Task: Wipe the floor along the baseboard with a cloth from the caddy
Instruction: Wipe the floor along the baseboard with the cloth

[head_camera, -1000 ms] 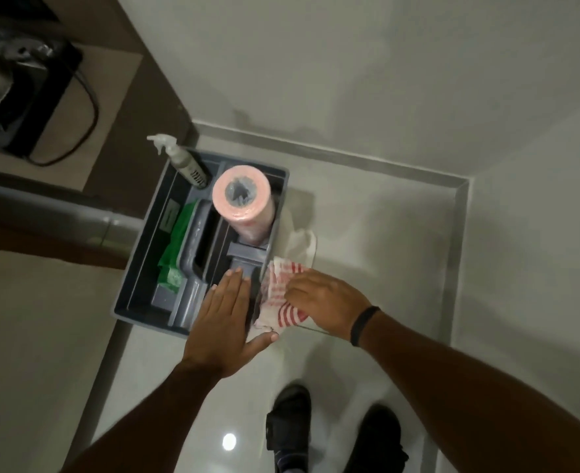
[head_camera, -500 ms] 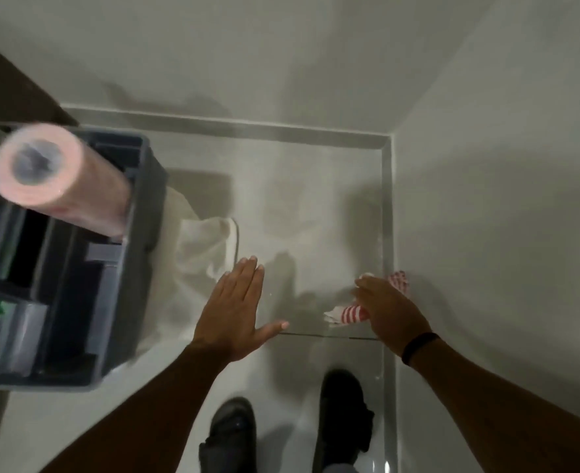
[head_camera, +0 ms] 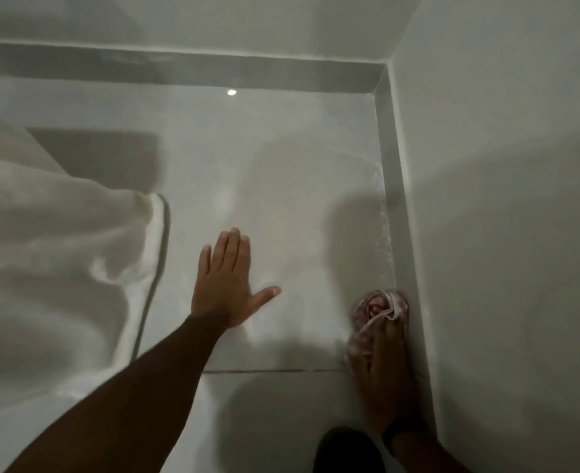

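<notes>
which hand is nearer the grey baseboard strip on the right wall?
Right. The right hand presses the bunched red-and-white cloth against the grey baseboard strip; the left hand lies flat on the floor, well apart.

So the big stretch of glossy pale tiled floor (head_camera: 281, 186) in the middle and top of the frame is wide open, plenty of room to slide a hand. The right side is boxed in by the grey baseboard strip (head_camera: 389, 186) and the wall right behind it, and another run of baseboard closes off the top, meeting in the upper right corner. The left hand (head_camera: 225, 285) lies flat mid-frame, the right hand (head_camera: 386, 356) sits with the bunched red-and-white cloth (head_camera: 379, 310) tight against the right baseboard. The crumpled white fabric sheet (head_camera: 53, 254) fills the left side. A black shoe (head_camera: 346, 450) blocks the bottom edge.
</notes>
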